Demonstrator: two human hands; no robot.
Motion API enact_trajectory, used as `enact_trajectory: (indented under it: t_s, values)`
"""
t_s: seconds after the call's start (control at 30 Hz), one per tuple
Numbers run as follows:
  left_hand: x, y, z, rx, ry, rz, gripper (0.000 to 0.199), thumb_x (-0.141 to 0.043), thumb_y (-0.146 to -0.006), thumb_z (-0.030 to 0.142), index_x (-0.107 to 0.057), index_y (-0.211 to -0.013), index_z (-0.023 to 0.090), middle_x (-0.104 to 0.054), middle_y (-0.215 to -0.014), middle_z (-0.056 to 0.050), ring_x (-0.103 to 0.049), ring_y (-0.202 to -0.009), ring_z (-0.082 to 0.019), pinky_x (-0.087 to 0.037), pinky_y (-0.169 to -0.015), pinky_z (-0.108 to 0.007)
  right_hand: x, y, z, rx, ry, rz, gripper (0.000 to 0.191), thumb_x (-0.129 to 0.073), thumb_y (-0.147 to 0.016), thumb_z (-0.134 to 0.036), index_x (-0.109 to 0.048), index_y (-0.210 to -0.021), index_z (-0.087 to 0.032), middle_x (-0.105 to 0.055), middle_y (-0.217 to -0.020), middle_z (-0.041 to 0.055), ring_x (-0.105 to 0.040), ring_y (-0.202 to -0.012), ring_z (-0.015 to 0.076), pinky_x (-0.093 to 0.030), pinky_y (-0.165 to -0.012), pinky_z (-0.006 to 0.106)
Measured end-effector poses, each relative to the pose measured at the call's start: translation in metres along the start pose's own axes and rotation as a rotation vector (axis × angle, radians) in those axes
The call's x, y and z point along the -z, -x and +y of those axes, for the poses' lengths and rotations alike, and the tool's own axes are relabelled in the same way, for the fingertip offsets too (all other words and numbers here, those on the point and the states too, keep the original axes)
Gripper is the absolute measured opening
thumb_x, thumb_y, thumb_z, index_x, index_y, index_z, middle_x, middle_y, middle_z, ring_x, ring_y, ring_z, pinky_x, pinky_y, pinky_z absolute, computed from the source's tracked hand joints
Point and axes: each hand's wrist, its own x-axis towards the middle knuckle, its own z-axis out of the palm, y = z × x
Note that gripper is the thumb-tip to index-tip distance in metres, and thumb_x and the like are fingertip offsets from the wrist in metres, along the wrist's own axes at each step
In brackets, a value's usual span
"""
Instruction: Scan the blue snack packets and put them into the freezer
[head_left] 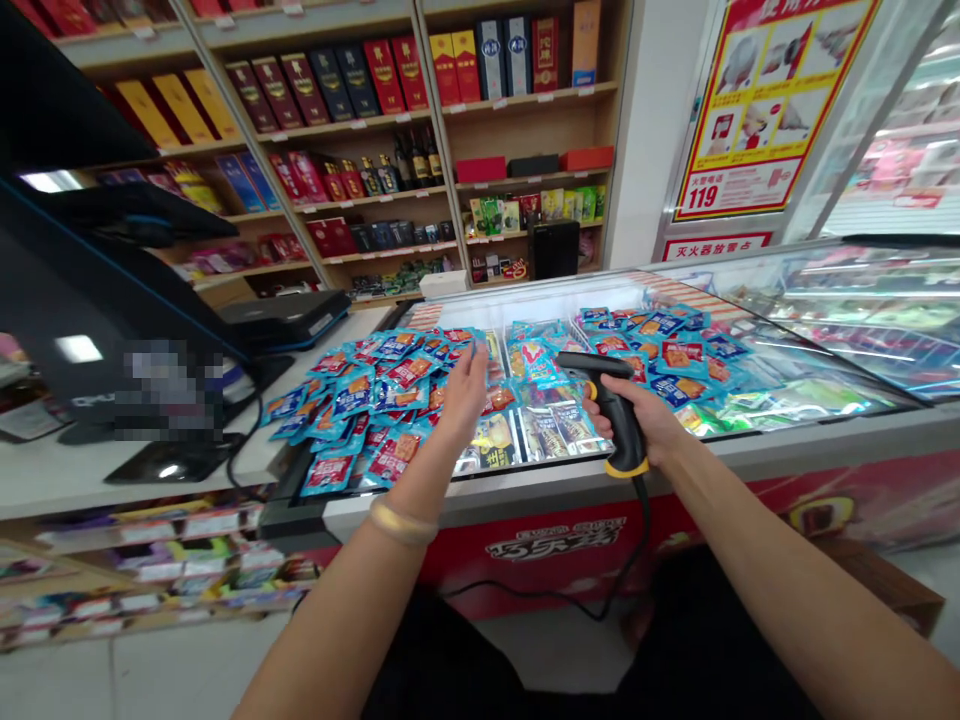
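In my right hand (637, 410) is a black and yellow barcode scanner (624, 425), with my fingers wrapped round its handle. Its head points left, and a black cable hangs from its base. My left hand (466, 388) is over the right edge of a large heap of blue snack packets (375, 395), fingers stretched upward. Whether its fingertips touch a packet is hard to see. Between my hands lies a light-blue packet (541, 362) with a red and white print. Right of the scanner is a second, looser group of packets (679, 358).
The packets lie on the glass top of a chest freezer (555, 480), with frozen goods visible beneath. At left, a checkout machine (112, 300) stands on a white counter (247, 460). The scanner cable (540, 592) loops below the freezer edge. Shelves (360, 122) of boxes and bottles stand behind.
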Motion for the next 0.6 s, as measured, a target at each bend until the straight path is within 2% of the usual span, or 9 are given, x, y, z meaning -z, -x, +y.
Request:
enact_trajectory:
  t_s: [0.1, 0.17, 0.23, 0.33, 0.43, 0.6]
  values:
    - [0.045, -0.016, 0.027, -0.361, -0.349, 0.123, 0.036, -0.063, -0.087, 0.037, -0.066, -0.120, 0.023, -0.069, -0.103, -0.006, -0.061, -0.113, -0.024, -0.046, -0.101, -0.036, -0.020, -0.016, 0.004, -0.002, -0.026, -0.037, 0.020, -0.064, -0.082, -0.035, -0.059, -0.077, -0.017, -0.055, -0.061, 0.0000, -0.046, -0.045, 0.0080, -0.040, -0.039, 0.018]
    - [0.076, -0.027, 0.041, -0.493, -0.707, 0.217, 0.046, -0.057, -0.090, 0.042, -0.059, -0.132, 0.024, -0.066, -0.117, -0.011, -0.055, -0.122, -0.029, -0.040, -0.108, -0.043, -0.040, -0.030, 0.008, -0.014, -0.043, -0.055, 0.020, -0.062, -0.084, -0.035, -0.058, -0.076, -0.016, -0.055, -0.060, 0.0002, -0.046, -0.044, 0.0080, -0.040, -0.039, 0.018]
    - [0.102, -0.035, 0.047, -0.480, -1.073, 0.281, 0.059, -0.053, -0.089, 0.048, -0.049, -0.142, 0.023, -0.058, -0.132, -0.018, -0.046, -0.131, -0.036, -0.031, -0.111, -0.055, -0.063, -0.046, 0.013, -0.047, -0.050, -0.077, 0.021, -0.059, -0.087, -0.034, -0.057, -0.075, -0.016, -0.055, -0.059, 0.0001, -0.045, -0.043, 0.0081, -0.040, -0.039, 0.018]
    - [0.126, -0.039, 0.040, -0.288, -1.437, 0.242, 0.076, -0.054, -0.082, 0.063, -0.043, -0.147, 0.025, -0.039, -0.151, -0.022, -0.027, -0.142, -0.047, -0.017, -0.110, -0.070, -0.093, -0.067, 0.023, -0.084, -0.067, -0.125, 0.022, -0.053, -0.091, -0.032, -0.058, -0.077, -0.016, -0.055, -0.057, 0.0006, -0.047, -0.044, 0.0089, -0.041, -0.039, 0.019]
    - [0.134, -0.039, 0.028, -0.164, -1.547, 0.144, 0.081, -0.046, -0.081, 0.071, -0.041, -0.148, 0.026, -0.030, -0.158, -0.020, -0.018, -0.146, -0.047, -0.014, -0.110, -0.072, -0.108, -0.080, 0.035, -0.120, -0.070, -0.139, 0.021, -0.054, -0.090, -0.032, -0.057, -0.076, -0.016, -0.056, -0.057, 0.0008, -0.048, -0.043, 0.0093, -0.042, -0.039, 0.019]
    - [0.134, -0.037, 0.026, -0.201, -1.558, 0.146, 0.080, -0.039, -0.083, 0.072, -0.038, -0.150, 0.027, -0.029, -0.159, -0.017, -0.020, -0.146, -0.046, -0.014, -0.111, -0.070, -0.106, -0.087, 0.045, -0.149, -0.068, -0.125, 0.020, -0.059, -0.087, -0.034, -0.057, -0.077, -0.017, -0.056, -0.058, -0.0001, -0.049, -0.043, 0.0093, -0.042, -0.038, 0.019]
